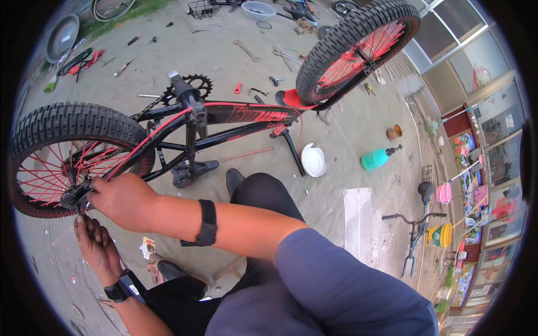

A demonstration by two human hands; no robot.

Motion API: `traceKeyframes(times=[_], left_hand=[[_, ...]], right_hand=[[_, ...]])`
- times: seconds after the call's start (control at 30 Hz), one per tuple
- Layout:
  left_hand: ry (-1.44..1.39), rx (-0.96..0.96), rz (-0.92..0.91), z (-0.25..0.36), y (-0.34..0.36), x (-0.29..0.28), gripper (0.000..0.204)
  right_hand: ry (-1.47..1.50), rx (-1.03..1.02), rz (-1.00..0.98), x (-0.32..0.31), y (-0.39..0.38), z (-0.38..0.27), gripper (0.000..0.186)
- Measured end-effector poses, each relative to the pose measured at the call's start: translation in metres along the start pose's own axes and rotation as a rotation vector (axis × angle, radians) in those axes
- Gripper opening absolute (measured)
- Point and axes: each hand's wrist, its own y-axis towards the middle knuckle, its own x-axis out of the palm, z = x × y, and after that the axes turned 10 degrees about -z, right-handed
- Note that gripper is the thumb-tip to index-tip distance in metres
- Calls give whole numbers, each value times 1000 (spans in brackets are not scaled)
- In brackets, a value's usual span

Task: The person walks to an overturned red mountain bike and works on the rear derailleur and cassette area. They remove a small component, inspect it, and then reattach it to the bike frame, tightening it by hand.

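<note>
A black and red bicycle (263, 115) stands upside down before me, with its rear wheel (78, 126) at the left and front wheel (314, 64) at the upper right. By the rear hub is a black rear derailleur (74, 196). My right hand (124, 200) reaches across to it, fingers closed against its right side; what they pinch is hidden. Just below, my left hand (96, 246) is raised with thumb and fingertips pressed together under the derailleur. A thin dark piece shows at those fingertips, too small to name.
Tools lie about the ground, among them a wrench (246, 51) and a screwdriver (123, 68). A white bowl-like container (313, 161), a teal spray bottle (376, 159) and a rusty can (394, 132) stand right of the bicycle. Farther right are handlebars with a fork (413, 229) and a yellow bucket (439, 235).
</note>
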Motion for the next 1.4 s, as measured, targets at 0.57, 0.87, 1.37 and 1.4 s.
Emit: traceKeyframes(times=[0.57,0.87,1.37,1.4], left_hand=[[9,8,53,5,-6,-6,25],[-39,101,101,41,-9,-51,25],[-35,97,74,43,-15,-47,25],[-32,96,84,43,-16,-44,25]], right_hand=[[26,49,-17,32,18,-3,15],[13,83,-57,26,17,3,15],[-143,17,-49,24,24,-3,14],[-146,16,-48,24,24,-3,14]])
